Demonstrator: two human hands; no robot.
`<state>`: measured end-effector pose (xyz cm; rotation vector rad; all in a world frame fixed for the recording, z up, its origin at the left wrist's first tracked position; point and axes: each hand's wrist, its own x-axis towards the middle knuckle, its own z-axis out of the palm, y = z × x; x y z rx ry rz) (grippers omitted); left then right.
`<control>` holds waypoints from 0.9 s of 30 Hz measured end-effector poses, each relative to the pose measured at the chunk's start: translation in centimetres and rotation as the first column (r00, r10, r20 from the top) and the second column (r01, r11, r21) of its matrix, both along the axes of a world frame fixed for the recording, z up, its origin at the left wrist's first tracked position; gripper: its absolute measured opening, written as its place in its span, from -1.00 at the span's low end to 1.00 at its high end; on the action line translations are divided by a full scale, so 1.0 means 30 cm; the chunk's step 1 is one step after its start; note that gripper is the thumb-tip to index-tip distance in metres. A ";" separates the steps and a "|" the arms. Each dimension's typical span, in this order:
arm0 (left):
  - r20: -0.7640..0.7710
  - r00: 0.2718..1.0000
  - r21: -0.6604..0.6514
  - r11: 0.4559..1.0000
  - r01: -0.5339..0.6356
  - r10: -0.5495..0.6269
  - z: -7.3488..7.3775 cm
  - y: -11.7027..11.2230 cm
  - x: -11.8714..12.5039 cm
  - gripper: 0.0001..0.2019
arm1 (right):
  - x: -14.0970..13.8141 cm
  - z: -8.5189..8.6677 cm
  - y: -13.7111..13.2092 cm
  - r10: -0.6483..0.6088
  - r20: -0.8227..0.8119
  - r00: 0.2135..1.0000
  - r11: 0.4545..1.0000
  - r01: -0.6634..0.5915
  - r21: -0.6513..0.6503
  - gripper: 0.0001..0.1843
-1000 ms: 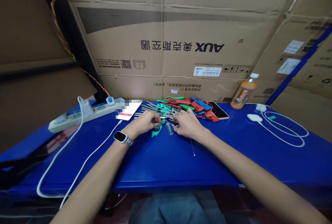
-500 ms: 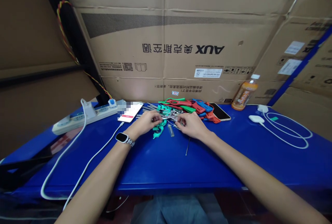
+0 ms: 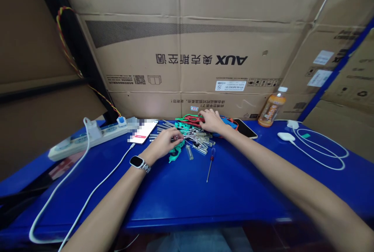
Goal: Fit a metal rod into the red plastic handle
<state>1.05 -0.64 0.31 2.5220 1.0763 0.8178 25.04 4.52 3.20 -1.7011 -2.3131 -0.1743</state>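
My left hand (image 3: 168,142) is closed in a pinch at the left of the pile, beside several teal plastic pieces (image 3: 174,155); what its fingertips hold is too small to make out. Clear plastic tube-like pieces (image 3: 189,152) and thin metal parts lie just right of it. Over the back of the pile, my right hand (image 3: 213,121) has its fingers apart on the red plastic handles (image 3: 191,119), partly covering them and the blue ones (image 3: 229,122). A small screwdriver (image 3: 210,164) lies on the blue table, in front of the pile.
Left of the pile are a lit phone (image 3: 146,132) on a white cable and a power strip (image 3: 90,137). A dark-screened phone (image 3: 245,128), an orange drink bottle (image 3: 271,108) and a white charger (image 3: 285,137) with coiled cable stand right. Cardboard (image 3: 189,41) walls the back.
My right hand has moved up and back from the clear tubes to the red handles, uncovering the screwdriver. My left hand stays pinched by the teal pieces. The view has shifted slightly.
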 end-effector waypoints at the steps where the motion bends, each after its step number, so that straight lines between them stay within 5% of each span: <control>1: 0.005 1.000 0.001 1.000 0.001 -0.001 0.000 -0.004 -0.003 -0.84 | -0.006 0.003 0.025 -0.008 0.010 1.000 1.000 0.008 -0.025 -0.61; 7: 0.010 1.000 -0.017 1.000 -0.005 0.005 0.004 -0.023 -0.013 -0.81 | -0.016 -0.012 0.108 -0.036 -0.032 0.999 0.994 0.032 -0.109 -0.65; 16: 0.052 0.999 -0.004 1.000 0.004 -0.004 0.002 -0.022 -0.012 -0.82 | 0.015 -0.022 0.101 0.039 -0.229 0.973 0.997 -0.052 -0.052 -0.71; 19: 0.104 0.995 0.012 1.000 -0.016 0.014 0.016 -0.030 -0.009 -0.83 | 0.023 -0.021 0.036 0.115 -0.309 0.944 0.993 -0.119 0.005 -0.69; 22: 0.192 0.978 0.049 0.995 -0.090 0.079 0.029 -0.036 -0.008 -0.81 | 0.025 -0.027 -0.077 0.312 -0.497 0.810 0.950 -0.280 0.140 -0.73; 27: 0.315 0.945 -0.056 0.996 -0.075 0.089 0.054 -0.062 -0.014 -0.39 | 0.015 -0.059 -0.274 0.462 -0.592 0.660 0.875 -0.450 0.181 -0.73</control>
